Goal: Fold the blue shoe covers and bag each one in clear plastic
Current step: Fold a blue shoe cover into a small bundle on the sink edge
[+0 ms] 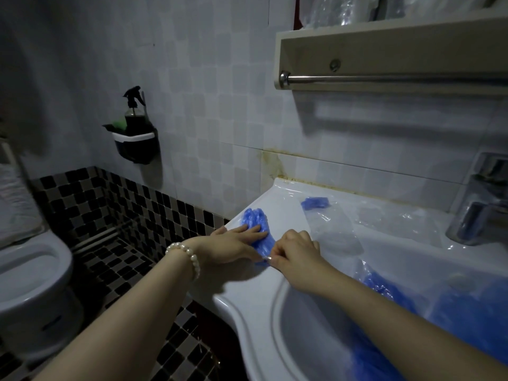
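Left hand presses flat, right hand pinches shoe cover; clear bag, faucet beside.

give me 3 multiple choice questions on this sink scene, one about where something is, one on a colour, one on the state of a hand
1. Where does the shoe cover being folded lie?
A. in the basin
B. on the sink ledge's left end
C. on the toilet

2. What colour is the bracelet on the left wrist?
A. pearl white
B. red
C. black

3. What is the left hand doing?
A. gripping the tap
B. hanging idle
C. pressing flat on the shoe cover

Answers:
1. B, the cover lies on the ledge near the sink's left corner.
2. A, pale round beads circle the wrist.
3. C, straight fingers lie on the blue plastic, while the right hand pinches its near edge.
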Available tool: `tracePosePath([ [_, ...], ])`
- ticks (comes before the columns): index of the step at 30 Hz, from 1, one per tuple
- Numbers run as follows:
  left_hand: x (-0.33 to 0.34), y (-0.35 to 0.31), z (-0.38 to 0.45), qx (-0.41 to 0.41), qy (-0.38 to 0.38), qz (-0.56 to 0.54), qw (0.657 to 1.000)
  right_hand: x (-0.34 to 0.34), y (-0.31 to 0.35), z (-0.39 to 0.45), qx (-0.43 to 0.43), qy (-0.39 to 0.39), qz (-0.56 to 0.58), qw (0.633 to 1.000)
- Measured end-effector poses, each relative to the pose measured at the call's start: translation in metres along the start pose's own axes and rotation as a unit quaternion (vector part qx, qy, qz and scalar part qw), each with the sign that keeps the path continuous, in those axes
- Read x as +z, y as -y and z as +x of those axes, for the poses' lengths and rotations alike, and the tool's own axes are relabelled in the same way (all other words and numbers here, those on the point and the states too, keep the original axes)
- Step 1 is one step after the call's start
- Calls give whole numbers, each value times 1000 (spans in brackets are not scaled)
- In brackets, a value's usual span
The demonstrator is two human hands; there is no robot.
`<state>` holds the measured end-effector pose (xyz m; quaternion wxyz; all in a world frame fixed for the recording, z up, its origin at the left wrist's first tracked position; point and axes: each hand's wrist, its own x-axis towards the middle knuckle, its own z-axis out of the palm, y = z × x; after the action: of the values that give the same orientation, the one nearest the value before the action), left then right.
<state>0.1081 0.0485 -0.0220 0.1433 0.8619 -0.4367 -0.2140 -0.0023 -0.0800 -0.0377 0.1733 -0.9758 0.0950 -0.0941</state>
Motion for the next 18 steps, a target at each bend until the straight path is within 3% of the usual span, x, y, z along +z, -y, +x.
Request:
tracePosePath([
  [2, 0, -1, 1, -2, -4, -48, 999, 0, 4, 3, 36, 12, -54, 998],
  [9, 10, 3, 3, -6, -41, 73, 996, 2, 13, 6, 81, 4, -115, 990],
  [11, 11, 4, 3, -5, -41, 90, 995, 2, 10, 5, 59, -28, -65, 996],
  [13, 11, 4, 3, -4, -30, 118, 993, 1, 0, 2, 9, -79, 81, 994],
  [15, 12, 3, 3, -3, -22, 143, 989, 2, -14, -3, -62, -97, 226, 967],
  [18, 11, 4, 4, -5, -15, 158, 987, 7, -31, -4, -121, -117, 219, 961],
])
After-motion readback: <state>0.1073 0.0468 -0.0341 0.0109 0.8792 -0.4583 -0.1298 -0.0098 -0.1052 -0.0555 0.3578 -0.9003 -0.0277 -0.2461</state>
